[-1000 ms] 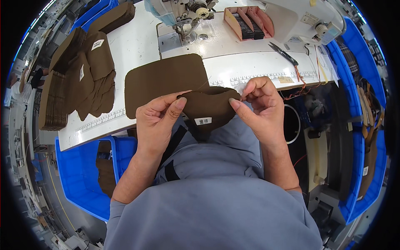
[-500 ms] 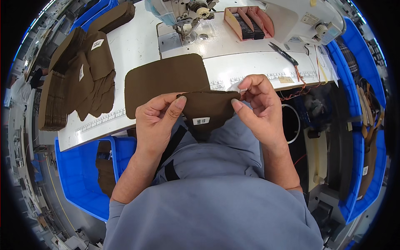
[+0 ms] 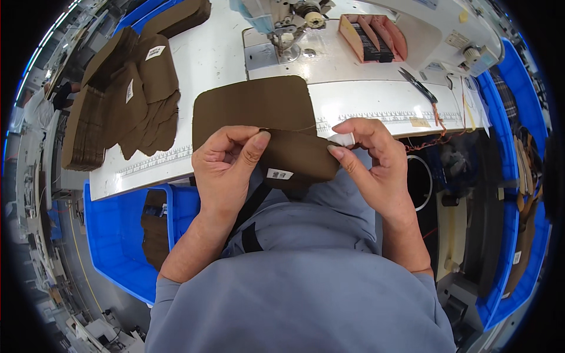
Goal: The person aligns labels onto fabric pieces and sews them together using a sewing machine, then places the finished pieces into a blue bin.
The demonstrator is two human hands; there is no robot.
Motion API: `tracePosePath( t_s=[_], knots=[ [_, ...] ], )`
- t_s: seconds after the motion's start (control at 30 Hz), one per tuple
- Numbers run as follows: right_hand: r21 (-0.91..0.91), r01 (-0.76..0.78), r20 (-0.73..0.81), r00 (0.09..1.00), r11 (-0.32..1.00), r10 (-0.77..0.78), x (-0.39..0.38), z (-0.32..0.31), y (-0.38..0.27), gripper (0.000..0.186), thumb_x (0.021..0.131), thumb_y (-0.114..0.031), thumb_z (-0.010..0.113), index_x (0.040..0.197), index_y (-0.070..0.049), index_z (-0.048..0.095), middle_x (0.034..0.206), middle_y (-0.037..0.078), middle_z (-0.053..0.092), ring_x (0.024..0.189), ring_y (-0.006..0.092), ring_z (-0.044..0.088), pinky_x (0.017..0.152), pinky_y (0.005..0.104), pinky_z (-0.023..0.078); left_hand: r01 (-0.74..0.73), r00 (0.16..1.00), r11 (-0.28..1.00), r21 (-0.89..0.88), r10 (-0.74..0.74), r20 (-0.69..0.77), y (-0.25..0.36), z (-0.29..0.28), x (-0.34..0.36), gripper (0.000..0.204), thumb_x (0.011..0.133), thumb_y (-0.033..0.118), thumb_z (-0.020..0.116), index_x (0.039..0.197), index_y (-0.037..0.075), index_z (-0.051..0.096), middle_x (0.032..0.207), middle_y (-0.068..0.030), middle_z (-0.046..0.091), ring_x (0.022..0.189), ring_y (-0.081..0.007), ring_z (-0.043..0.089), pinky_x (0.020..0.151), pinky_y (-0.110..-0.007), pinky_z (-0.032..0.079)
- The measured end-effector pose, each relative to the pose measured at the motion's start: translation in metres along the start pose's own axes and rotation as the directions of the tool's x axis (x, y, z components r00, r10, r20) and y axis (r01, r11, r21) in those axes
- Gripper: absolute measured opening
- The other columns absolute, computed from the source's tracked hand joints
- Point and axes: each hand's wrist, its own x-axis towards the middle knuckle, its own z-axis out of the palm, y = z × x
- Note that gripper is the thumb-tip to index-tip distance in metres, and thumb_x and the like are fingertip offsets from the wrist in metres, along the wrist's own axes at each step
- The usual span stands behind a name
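Observation:
I hold a small brown fabric piece [image 3: 300, 159] with a white printed label [image 3: 279, 174] in front of me, just off the table's near edge. My left hand [image 3: 229, 162] pinches its upper left corner between thumb and forefinger. At the right corner, the thumb of my right hand [image 3: 376, 165] presses on the fabric, with the forefinger raised apart from it. Something small and white [image 3: 343, 139] shows between those fingers; I cannot tell what it is. A thin thread runs along the fabric's top edge. Behind it, a larger brown fabric panel [image 3: 253, 103] lies flat on the white table [image 3: 212, 53].
A sewing machine [image 3: 288, 41] stands at the back, beside a pink divided holder [image 3: 385, 35] with black strips. Thread snips [image 3: 418, 85] lie to the right. Brown stacks [image 3: 88, 126] fill the left side. Blue bins stand below left [image 3: 109, 235] and along the right [image 3: 497, 259].
The right side of the small fabric piece has dropped and now tilts down. My right forefinger has lifted off the corner. The whole view has shifted slightly, moving the table rightward.

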Motion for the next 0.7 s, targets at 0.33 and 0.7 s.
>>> tracePosePath(
  t_s=[0.33,0.7],
  knots=[
    [-0.033,0.396,0.275,0.886,0.918,-0.373,0.031,0.015,-0.008,0.026,0.083,0.002,0.073,0.108,-0.005,0.073,0.081,0.008,0.069,0.072,0.0251,0.069,0.064,0.0359,0.054,-0.623,0.773,0.293,0.725,0.372,0.514,0.081,-0.011,0.062,0.007,0.089,0.002,0.077,0.095,0.002,0.074,0.081,-0.0073,0.071,0.068,-0.0172,0.065,0.061,-0.028,0.049],
    [-0.373,0.498,0.341,0.859,0.783,-0.383,0.039,0.004,0.042,0.023,0.074,-0.006,0.073,0.098,-0.005,0.075,0.085,0.006,0.068,0.078,0.0233,0.067,0.067,0.0344,0.055,-0.063,0.768,0.799,0.597,-0.344,0.541,-0.029,0.015,0.158,0.015,0.091,0.015,0.080,0.098,0.002,0.079,0.092,-0.0029,0.077,0.078,-0.0084,0.063,0.071,-0.028,0.051]
  ],
)
